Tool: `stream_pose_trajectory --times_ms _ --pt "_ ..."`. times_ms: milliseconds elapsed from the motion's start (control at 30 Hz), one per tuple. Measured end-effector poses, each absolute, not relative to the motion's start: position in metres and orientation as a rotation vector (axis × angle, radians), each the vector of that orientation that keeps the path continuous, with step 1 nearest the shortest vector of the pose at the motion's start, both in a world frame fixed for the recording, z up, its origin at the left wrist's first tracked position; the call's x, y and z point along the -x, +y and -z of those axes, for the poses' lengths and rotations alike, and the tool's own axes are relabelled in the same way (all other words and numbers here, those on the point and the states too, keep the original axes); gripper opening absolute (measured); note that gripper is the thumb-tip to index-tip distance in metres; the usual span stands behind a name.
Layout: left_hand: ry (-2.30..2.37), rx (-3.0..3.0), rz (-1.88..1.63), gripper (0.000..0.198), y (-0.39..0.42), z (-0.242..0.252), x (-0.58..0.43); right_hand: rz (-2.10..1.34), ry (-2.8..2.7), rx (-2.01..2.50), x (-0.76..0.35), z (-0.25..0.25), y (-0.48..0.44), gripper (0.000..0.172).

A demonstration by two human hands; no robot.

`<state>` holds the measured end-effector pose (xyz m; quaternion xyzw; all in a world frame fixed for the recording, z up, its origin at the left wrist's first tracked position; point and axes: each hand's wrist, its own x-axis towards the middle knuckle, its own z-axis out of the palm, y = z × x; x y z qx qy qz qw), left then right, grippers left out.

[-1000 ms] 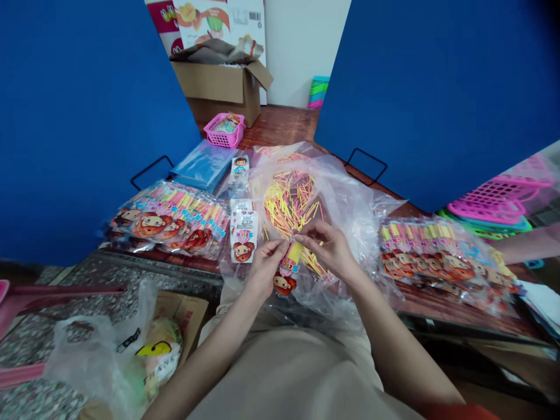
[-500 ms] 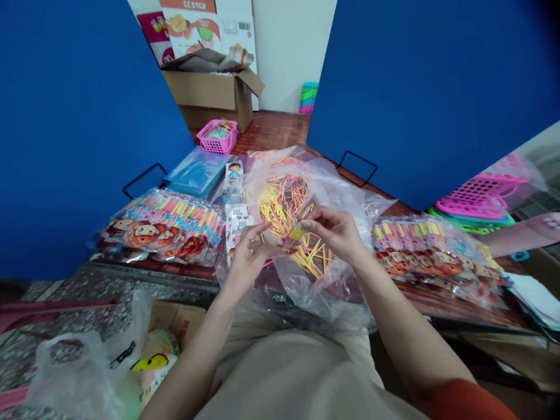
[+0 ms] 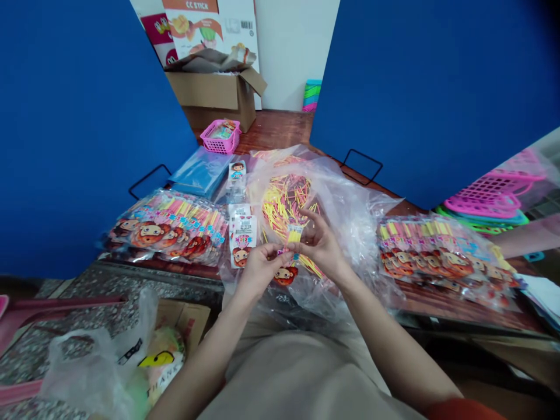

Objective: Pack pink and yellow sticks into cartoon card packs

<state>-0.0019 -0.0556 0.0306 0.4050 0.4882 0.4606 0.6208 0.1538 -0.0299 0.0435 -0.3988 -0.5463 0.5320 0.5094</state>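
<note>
My left hand (image 3: 263, 269) is closed in a pinch on a small clear printed packet (image 3: 285, 275) with a cartoon face and yellow sticks in its top. My right hand (image 3: 322, 245) grips the same packet from the right, thumb against it and the index finger raised. Beneath both hands lies a large clear plastic bag (image 3: 345, 233), open, with loose thin yellow and pink sticks (image 3: 280, 204) inside. Left of the bag are flat printed packets (image 3: 242, 239) with a cartoon face.
Filled packets lie in a pile on the left (image 3: 166, 227) and another on the right (image 3: 437, 251). Behind are a pink basket (image 3: 221, 140), a blue plastic-wrapped stack (image 3: 201, 172) and an open carton (image 3: 210, 90). Blue panels (image 3: 79, 116) flank the table. A person's forearm (image 3: 531, 236) shows at right.
My hands have come closer together, and the packet now hangs upright, its face toward me. Yellow sticks show in its top. The view has shifted slightly.
</note>
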Motion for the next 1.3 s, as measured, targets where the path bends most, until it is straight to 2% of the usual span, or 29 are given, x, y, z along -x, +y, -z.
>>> stream_pose_trajectory --times_ms 467,667,833,1000,1067,1133,1200,1300 --pt "1.110 -0.819 -1.059 0.032 -0.055 -0.028 0.001 -1.315 -1.237 0.993 -0.144 -0.038 -0.034 0.066" --pt "1.154 -0.897 -1.090 0.032 -0.055 -0.030 0.011 -1.387 -1.148 0.993 -0.143 -0.035 -0.033 0.068" --pt "1.365 -1.025 -1.264 0.037 -0.038 -0.048 0.077 -1.399 -1.073 1.118 -0.153 -0.025 -0.033 0.060" --pt "1.868 -1.276 -1.402 0.045 -0.002 -0.073 0.181 -1.434 -1.130 1.186 -0.158 -0.007 -0.028 0.055" --pt "2.262 -1.372 -1.222 0.045 0.012 -0.081 0.211 -1.418 -1.172 1.192 -0.156 -0.003 -0.026 0.055" --pt "2.595 -1.459 -0.891 0.047 0.021 -0.085 0.230 -1.382 -1.222 1.205 -0.154 0.001 -0.025 0.054" --pt "2.772 -1.499 -0.643 0.054 0.025 -0.084 0.239 -1.341 -1.281 1.225 -0.153 0.006 -0.024 0.053" --pt "2.880 -1.565 -0.572 0.052 0.019 -0.079 0.237 -1.233 -1.391 1.272 -0.158 0.016 -0.019 0.050"
